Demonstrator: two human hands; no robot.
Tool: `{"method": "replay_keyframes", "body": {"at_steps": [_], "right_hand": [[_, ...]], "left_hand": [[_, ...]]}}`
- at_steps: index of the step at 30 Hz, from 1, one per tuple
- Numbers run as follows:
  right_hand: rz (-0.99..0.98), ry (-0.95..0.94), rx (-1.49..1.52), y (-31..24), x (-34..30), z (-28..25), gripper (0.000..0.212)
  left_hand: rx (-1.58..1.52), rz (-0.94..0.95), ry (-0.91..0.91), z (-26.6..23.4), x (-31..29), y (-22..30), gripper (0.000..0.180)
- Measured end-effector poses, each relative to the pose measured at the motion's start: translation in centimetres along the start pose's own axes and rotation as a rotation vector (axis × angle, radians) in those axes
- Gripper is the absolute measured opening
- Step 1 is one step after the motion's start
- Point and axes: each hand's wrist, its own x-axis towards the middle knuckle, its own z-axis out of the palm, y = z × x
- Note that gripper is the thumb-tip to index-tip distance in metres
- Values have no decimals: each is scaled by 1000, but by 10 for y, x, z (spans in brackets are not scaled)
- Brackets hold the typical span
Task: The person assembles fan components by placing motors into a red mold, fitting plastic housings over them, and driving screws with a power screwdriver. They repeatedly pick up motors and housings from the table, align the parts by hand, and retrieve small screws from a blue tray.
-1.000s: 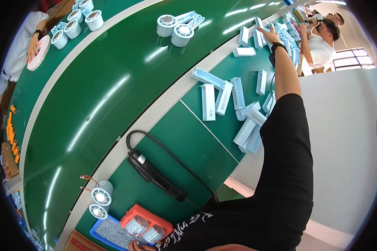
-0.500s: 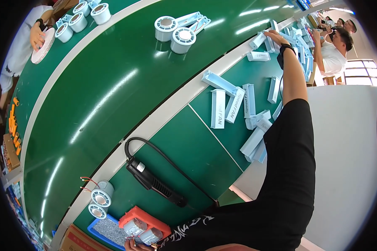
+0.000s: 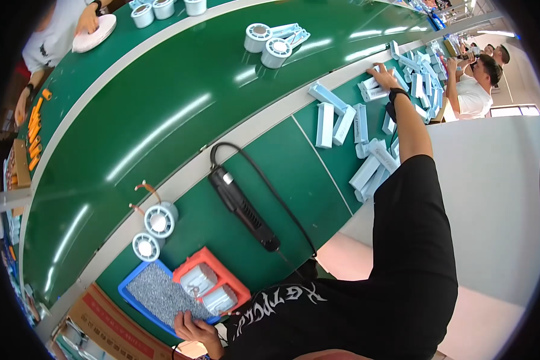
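Observation:
With my right arm stretched out, my right hand (image 3: 385, 79) is closed over light-blue plastic handle casings (image 3: 375, 93) at the far right of the bench; its palm and fingers partly cover them. Low in the view, my left hand (image 3: 193, 329) reaches over the near edge of a blue tray (image 3: 123, 290) full of small grey screws (image 3: 159, 294). Its fingers are curled at the screws, and what they pinch is too small to make out. Beside it, a red holder (image 3: 234, 280) carries two light-blue cylindrical motor housings (image 3: 198, 279).
A black electric screwdriver (image 3: 243, 207) with a cable lies mid-bench. Two round fan housings (image 3: 159, 220) with wires stand left of it. More casings (image 3: 324, 125) are scattered right. Assembled fans (image 3: 276, 53) sit on the green belt (image 3: 162, 108). A co-worker's hand (image 3: 87, 23) is across.
My view has shifted, so the bench appears moved. The casings under my right hand are closer together. My left hand shows more fully over the screw tray.

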Motion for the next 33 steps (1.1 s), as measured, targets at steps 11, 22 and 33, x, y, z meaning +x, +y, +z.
{"method": "replay_keyframes", "body": {"at_steps": [11, 22, 33], "right_hand": [[-109, 323, 159, 24, -36, -55, 73], [-200, 98, 294, 94, 60, 30, 60], [-233, 362, 93, 57, -29, -2, 53]], "left_hand": [[-52, 10, -17, -5, -5, -6, 23], [-84, -67, 145, 1, -2, -3, 26], [-204, -77, 186, 2, -8, 0, 24]]}}
